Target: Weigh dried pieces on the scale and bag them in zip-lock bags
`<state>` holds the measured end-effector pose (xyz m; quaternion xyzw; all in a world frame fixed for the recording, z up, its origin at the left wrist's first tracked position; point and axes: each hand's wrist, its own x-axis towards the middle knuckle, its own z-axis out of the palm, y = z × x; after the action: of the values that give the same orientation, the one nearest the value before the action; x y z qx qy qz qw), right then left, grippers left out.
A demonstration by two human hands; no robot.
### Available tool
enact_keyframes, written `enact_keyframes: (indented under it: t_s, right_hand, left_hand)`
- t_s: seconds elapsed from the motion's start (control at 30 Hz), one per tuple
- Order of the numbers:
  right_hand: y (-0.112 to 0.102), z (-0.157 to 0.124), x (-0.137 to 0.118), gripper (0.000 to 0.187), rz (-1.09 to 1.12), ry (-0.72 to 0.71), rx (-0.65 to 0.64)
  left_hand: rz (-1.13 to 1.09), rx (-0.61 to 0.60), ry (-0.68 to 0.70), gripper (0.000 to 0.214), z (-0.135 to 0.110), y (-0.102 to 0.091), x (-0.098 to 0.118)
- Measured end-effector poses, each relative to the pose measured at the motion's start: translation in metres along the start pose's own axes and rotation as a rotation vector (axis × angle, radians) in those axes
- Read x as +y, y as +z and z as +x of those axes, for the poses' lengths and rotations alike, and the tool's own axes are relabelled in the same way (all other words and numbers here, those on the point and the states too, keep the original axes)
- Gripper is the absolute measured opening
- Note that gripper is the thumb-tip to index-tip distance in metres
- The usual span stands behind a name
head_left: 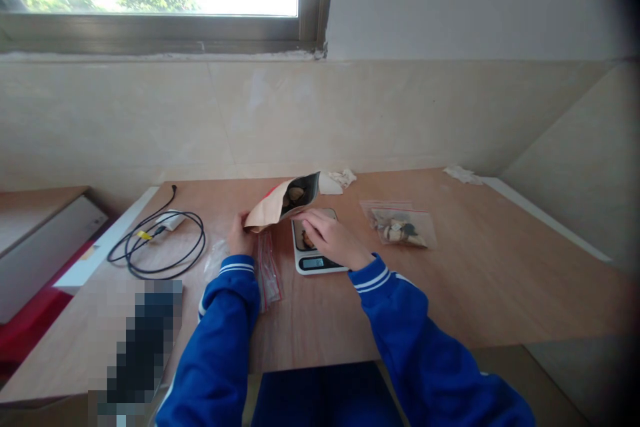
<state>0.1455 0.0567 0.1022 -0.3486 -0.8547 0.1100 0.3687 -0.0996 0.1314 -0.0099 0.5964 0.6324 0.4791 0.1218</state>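
So I had the brown pouch tipped on its side over the kitchen scale, open mouth pointing away from me and to the right, and you could see dark chunks sitting inside the mouth. My left hand was on the pouch's bottom end, just left of the scale, fingers wrapped round the bottom edge and pinching it, so the bag ran up and away from that grip. My right hand was over the scale's platform, palm down, fingers stretched toward the underside of the pouch near its mouth. Couldn't really tell if those fingers were actually closed on the pouch or just touching it, honestly. A few small pieces lay on the platform just under that hand. The scale's display was lit, on the side nearest me, digits too small to read.

Left of the scale, right by my left sleeve, lay some empty zip bags. Right of the scale, a filled zip bag lay flat on the wooden table. Well off to the scale's left, a coiled black cable.
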Motion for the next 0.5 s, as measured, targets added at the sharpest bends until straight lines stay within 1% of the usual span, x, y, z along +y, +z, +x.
enact_keyframes:
  t_s: [0.17,0.2,0.3,0.33,0.37,0.4,0.5]
  right_hand:
    - [-0.001,0.014,-0.006,0.026,-0.022,-0.006,0.019]
    - [-0.003,0.016,-0.008,0.025,-0.040,-0.006,0.044]
    - [-0.008,0.020,-0.014,0.023,-0.079,0.004,0.188]
    - [-0.010,0.021,-0.014,0.022,-0.091,0.009,0.222]
    - [-0.011,0.021,-0.014,0.021,-0.104,0.012,0.227]
    - [-0.011,0.022,-0.013,0.021,-0.119,0.020,0.198]
    - [-0.009,0.021,-0.007,0.020,-0.134,0.083,0.020]
  left_hand:
    - [-0.005,-0.007,-0.025,0.037,0.000,-0.001,0.002]
    - [-0.005,-0.010,-0.023,0.037,0.000,-0.001,0.002]
    - [-0.005,-0.008,-0.003,0.037,0.000,-0.001,0.001]
    - [-0.003,-0.005,0.005,0.038,-0.001,-0.001,0.002]
    - [-0.002,-0.001,0.013,0.037,-0.001,-0.001,0.002]
    - [-0.003,0.000,0.021,0.037,-0.001,-0.001,0.002]
    - [-0.006,-0.007,0.038,0.037,-0.003,-0.002,0.004]
